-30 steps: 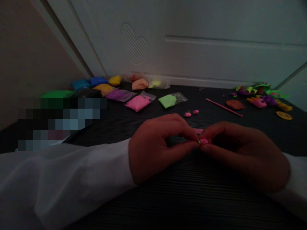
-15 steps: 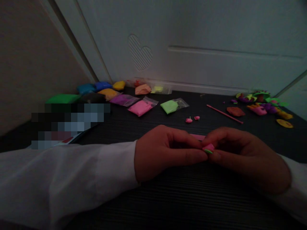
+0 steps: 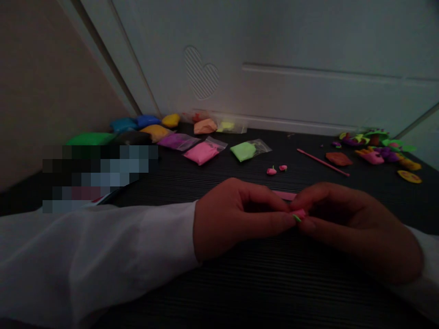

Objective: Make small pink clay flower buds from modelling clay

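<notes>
A small pink clay rosebud (image 3: 301, 213) with a green leaf on its near side is pinched between both hands. My left hand (image 3: 240, 208) is closed, its thumb and forefinger at the bud's left end by the green part. From the other side, my right hand (image 3: 356, 224) grips the bud with thumb and forefinger. Partly hidden behind the fingertips lies a flat pink strip (image 3: 284, 195). Beyond it on the dark table rest two little pink buds, a left one (image 3: 271, 171) and a right one (image 3: 283, 168), each with a bit of green.
Clay packets stand at the back left, among them a pink packet (image 3: 202, 152) and a light green packet (image 3: 244, 151). To the right lie a thin pink stick (image 3: 322, 161), a reddish-brown clay lump (image 3: 338, 159), a yellow oval piece (image 3: 409, 177) and several colourful clay figures.
The bud has been turned in the fingers, so its green leaf now shows at the front. My left fingertips have shifted right along it. The camera view has tilted slightly upward.
</notes>
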A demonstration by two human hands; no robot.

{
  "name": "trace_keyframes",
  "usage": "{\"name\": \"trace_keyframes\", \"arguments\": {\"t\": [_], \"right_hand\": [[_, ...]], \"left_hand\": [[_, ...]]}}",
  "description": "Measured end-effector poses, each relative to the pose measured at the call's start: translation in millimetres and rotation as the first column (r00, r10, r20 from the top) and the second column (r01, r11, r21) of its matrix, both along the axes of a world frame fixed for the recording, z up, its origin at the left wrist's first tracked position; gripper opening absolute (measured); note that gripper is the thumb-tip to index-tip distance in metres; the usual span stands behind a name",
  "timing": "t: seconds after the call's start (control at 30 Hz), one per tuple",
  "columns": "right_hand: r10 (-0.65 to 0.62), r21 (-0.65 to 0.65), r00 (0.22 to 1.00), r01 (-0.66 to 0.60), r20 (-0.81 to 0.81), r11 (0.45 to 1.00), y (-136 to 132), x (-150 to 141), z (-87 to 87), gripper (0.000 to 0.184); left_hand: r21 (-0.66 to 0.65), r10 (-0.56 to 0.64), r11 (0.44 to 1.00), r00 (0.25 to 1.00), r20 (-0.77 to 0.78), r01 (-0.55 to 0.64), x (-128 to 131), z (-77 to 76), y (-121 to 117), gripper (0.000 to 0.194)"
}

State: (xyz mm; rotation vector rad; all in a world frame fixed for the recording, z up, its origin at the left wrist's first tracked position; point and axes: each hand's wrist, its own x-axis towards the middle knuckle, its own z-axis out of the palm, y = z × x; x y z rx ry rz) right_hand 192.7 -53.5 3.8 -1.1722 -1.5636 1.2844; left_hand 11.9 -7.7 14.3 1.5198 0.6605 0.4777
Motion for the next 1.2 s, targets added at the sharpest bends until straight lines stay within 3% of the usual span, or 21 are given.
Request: {"name": "trace_keyframes", "arguments": {"t": [1.2], "right_hand": [[-0.04, 0.074, 0.991, 0.03, 0.124, 0.997, 0.5, -1.2, 2.8, 0.011]], "left_hand": [[0.063, 0.019, 0.998, 0.998, -0.061, -0.015, 0.2, -0.5, 0.0, 0.009]]}}
